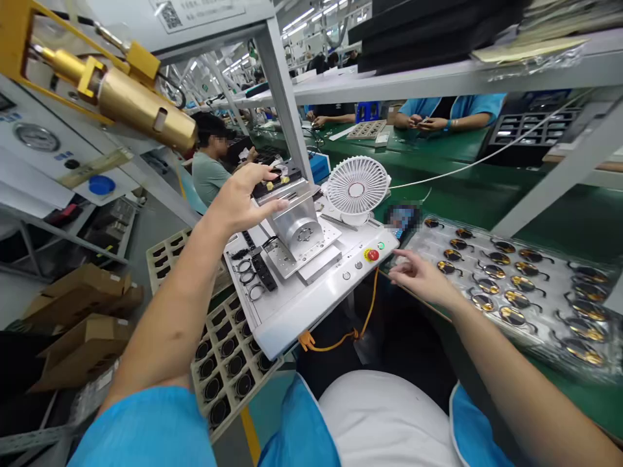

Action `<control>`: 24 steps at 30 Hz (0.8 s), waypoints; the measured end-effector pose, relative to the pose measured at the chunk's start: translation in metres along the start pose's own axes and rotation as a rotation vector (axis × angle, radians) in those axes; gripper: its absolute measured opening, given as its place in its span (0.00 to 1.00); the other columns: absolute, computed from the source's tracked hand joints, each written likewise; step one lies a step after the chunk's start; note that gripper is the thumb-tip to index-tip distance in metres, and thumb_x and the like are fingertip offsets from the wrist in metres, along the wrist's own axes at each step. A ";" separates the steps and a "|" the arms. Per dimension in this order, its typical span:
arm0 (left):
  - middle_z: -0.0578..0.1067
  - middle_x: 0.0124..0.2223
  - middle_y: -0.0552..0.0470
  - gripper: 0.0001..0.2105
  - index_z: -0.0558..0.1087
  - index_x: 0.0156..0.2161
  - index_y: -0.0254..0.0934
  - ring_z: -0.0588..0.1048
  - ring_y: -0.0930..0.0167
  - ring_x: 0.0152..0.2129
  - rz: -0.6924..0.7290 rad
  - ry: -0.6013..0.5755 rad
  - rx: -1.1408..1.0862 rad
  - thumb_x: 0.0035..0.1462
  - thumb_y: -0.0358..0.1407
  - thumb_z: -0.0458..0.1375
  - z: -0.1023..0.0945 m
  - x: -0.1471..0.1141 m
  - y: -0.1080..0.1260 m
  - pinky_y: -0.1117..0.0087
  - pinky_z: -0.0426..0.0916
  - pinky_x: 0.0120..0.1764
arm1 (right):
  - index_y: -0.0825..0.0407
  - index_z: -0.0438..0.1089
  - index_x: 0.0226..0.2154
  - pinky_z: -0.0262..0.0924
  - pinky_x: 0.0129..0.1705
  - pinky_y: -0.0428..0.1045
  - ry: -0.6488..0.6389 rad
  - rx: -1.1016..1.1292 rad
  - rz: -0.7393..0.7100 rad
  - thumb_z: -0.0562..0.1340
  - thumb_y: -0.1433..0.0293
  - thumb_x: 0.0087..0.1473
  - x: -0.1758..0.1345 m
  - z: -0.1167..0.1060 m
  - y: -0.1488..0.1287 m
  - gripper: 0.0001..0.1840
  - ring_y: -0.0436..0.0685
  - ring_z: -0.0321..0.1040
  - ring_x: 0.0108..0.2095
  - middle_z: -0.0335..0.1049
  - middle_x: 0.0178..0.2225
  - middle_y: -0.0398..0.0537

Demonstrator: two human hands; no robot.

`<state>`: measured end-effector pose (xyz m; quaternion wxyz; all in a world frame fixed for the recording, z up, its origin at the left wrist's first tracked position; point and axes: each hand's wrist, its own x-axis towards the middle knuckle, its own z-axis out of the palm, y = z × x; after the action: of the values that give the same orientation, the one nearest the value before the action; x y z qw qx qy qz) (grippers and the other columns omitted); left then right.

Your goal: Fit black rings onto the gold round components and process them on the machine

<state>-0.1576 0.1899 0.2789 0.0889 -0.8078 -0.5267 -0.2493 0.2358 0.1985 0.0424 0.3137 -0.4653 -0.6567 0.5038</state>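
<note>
My left hand [246, 198] reaches over a shiny metal fixture [299, 220] on a white machine bed. Its thumb and fingers are spread, the thumb by the fixture's upper edge and the fingertips beside a black part with yellow pads [277, 183]. I cannot tell whether the fingertips touch that part. My right hand [423, 280] is at the bed's right corner, near a red stop button [372, 255] and a green-ringed button [381, 246]. Its fingers curl around a small whitish, see-through piece, too unclear to name. Black ring-shaped parts [247, 275] lie on the bed's left side.
A white fan [357, 188] stands behind the bed. Clear trays [467, 272] of dark round lenses lie on the green table to the right. A beige compartment tray [233, 363] sits below left. A gold cylinder [146, 107] overhangs at upper left. Co-workers sit across.
</note>
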 end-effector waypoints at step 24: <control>0.83 0.51 0.40 0.26 0.79 0.54 0.43 0.83 0.57 0.47 -0.937 -0.007 -1.716 0.50 0.46 0.75 0.231 -0.220 0.198 0.53 0.78 0.52 | 0.50 0.66 0.65 0.69 0.47 0.52 -0.213 0.161 -0.389 0.79 0.52 0.47 -0.074 0.064 0.018 0.48 0.59 0.76 0.44 0.81 0.44 0.50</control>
<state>0.0207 0.0212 -0.0051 -0.6388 -0.3079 -0.4342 -0.5555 0.2120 0.1068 0.0100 0.3701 -0.2477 -0.7212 0.5307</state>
